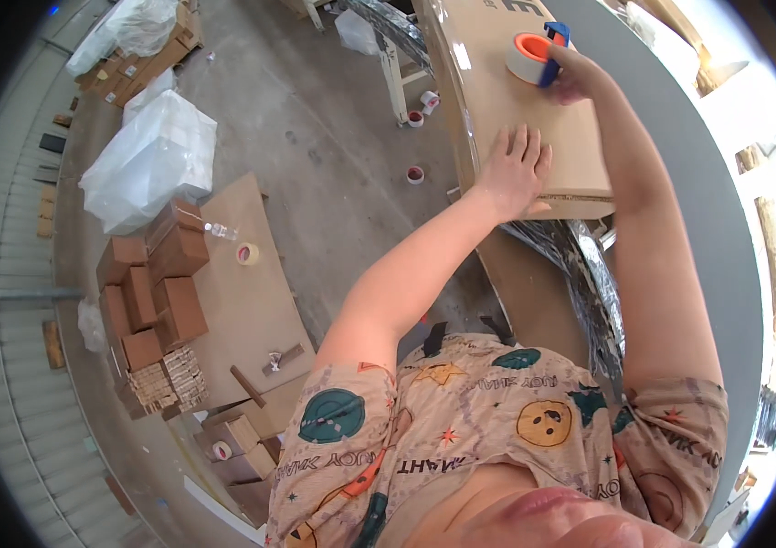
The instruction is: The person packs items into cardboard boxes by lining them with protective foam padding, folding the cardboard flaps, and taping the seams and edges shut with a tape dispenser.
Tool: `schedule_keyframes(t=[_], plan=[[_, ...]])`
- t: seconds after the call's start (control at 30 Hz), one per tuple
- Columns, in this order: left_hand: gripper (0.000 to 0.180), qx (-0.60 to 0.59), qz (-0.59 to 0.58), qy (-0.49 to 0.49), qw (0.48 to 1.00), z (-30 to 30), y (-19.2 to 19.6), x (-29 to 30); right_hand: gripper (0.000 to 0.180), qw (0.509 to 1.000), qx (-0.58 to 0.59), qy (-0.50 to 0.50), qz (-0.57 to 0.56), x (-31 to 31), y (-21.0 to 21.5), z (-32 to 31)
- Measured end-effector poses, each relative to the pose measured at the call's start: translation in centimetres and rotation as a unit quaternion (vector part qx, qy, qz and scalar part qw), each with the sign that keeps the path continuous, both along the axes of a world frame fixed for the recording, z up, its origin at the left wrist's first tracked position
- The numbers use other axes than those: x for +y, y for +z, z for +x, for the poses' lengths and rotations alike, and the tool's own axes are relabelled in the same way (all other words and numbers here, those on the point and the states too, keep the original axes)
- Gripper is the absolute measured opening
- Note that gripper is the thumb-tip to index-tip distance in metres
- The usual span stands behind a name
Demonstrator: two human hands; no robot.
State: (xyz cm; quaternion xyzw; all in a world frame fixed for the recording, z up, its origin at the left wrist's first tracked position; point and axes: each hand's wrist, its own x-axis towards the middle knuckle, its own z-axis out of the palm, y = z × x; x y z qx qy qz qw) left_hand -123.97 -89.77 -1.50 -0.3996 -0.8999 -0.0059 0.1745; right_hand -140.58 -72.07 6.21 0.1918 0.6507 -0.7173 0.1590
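Observation:
A long brown cardboard box (pixel 497 100) lies on a worktable in front of me. My left hand (pixel 514 172) presses flat on the box's near end, fingers spread. Farther along the box, my right hand (pixel 572 75) grips a blue tape dispenser (pixel 538 57) with an orange-cored roll of pale tape, held against the box top. Silver-black wrapping film (pixel 580 265) sticks out under the box's near end.
On the concrete floor to the left lie a cardboard sheet (pixel 242 292) with small brown boxes (pixel 155 283), a tape roll (pixel 247 253) and a bottle. White plastic bags (pixel 155 160) sit beyond. Loose tape rolls (pixel 416 173) lie near the white table legs (pixel 397 78).

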Motion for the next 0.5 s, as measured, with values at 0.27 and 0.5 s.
schedule_keyframes(t=[0.27,0.5], plan=[[0.082,-0.010,-0.012,0.018,1.000,-1.5,-0.2,-0.6,0.047,0.968,-0.032,0.084,0.234,8.0,2.9,12.6],[0.080,-0.010,0.032,0.007,0.999,-2.1,0.2,-0.3,0.050,0.945,0.092,0.213,0.231,4.5,4.4,10.8]])
